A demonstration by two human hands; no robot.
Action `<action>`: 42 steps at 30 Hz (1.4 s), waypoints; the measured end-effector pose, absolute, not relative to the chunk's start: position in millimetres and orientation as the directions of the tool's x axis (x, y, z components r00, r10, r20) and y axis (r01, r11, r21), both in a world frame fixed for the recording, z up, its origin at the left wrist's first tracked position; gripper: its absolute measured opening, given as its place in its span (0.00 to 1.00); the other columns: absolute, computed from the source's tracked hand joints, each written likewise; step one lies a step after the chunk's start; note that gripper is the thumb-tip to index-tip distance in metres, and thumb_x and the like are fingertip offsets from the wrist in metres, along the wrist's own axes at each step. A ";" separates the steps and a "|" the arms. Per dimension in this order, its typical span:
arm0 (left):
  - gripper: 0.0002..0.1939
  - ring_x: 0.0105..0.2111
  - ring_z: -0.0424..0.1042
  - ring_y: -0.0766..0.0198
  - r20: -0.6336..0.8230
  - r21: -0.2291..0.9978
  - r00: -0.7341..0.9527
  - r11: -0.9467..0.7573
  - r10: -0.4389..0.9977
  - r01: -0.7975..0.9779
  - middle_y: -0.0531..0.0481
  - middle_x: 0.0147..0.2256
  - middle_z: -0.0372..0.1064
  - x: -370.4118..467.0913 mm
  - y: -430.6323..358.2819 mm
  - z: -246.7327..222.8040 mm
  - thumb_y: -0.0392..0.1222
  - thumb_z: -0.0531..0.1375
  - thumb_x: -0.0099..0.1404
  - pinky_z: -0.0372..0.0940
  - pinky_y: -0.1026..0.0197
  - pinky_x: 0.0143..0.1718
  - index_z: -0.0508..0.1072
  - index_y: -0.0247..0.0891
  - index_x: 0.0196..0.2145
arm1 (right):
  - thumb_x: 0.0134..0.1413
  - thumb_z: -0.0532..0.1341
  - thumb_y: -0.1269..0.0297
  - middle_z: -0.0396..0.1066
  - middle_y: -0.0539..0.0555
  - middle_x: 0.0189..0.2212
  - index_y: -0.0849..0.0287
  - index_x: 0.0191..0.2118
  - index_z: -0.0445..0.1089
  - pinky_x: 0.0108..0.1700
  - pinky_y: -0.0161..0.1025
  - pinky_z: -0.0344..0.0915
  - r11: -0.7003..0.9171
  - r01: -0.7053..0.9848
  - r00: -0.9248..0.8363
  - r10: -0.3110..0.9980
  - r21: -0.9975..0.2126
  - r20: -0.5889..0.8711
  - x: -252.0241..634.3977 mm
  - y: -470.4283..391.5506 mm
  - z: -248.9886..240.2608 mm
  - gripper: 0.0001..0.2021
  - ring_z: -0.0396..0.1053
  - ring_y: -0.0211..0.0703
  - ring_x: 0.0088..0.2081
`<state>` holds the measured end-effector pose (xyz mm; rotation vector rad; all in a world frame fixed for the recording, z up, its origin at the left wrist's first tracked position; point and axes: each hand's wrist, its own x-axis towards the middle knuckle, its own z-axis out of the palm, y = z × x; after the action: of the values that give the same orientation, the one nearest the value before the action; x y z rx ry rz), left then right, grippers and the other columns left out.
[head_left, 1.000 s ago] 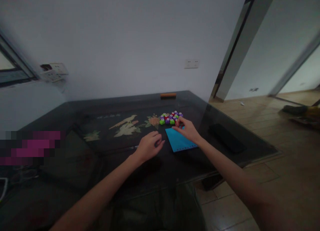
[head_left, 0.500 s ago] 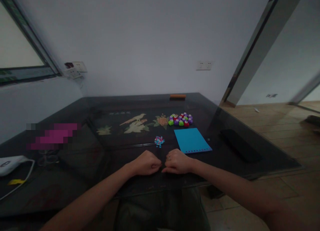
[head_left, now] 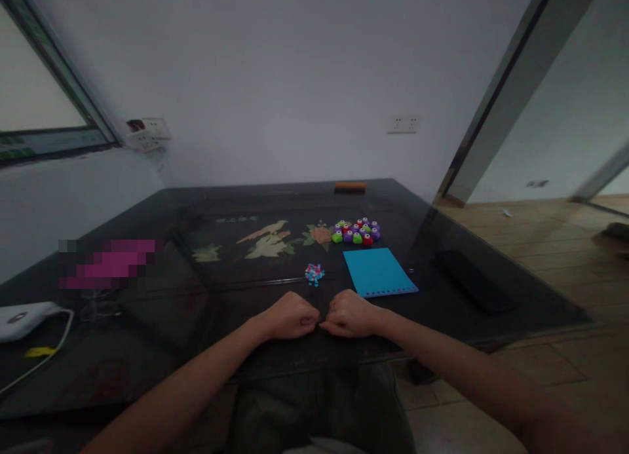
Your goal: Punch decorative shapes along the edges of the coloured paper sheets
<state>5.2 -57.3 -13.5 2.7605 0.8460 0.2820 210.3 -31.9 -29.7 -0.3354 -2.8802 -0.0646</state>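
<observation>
Both fists rest near the front edge of the dark table, knuckles facing each other with a small gap. My left hand is closed, and nothing shows in it. My right hand is closed too, a ring on one finger, nothing visible inside. Just beyond them lies a small pile of pink, blue and white bits. A blue sheet with a row of holes lies beyond my right hand. Behind the sheet sits a cluster of green, purple and red pieces with eye-like tops.
On the dark table, an orange-brown bar lies at the back edge and a black oblong object at the right. A blurred pink item and a white device with a cable are at the left.
The view has shifted slightly. My right thumb is tucked closer to the fist than before; both hands stay in about the same place.
</observation>
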 end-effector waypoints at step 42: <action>0.11 0.19 0.53 0.70 0.157 0.242 0.828 -0.833 0.539 0.497 0.56 0.16 0.54 3.0 -55.7 -19.6 0.32 0.52 0.56 0.45 0.65 0.23 0.55 0.37 0.18 | 0.60 0.51 0.55 0.70 0.53 0.18 0.60 0.21 0.68 0.26 0.36 0.46 0.972 0.237 -0.950 0.232 -0.002 0.208 213.8 -35.2 -26.2 0.21 0.63 0.35 0.21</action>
<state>3.0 -55.7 -19.6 2.8189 0.8072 0.3253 213.8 -35.2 -26.2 -0.3499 -2.9121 -0.0338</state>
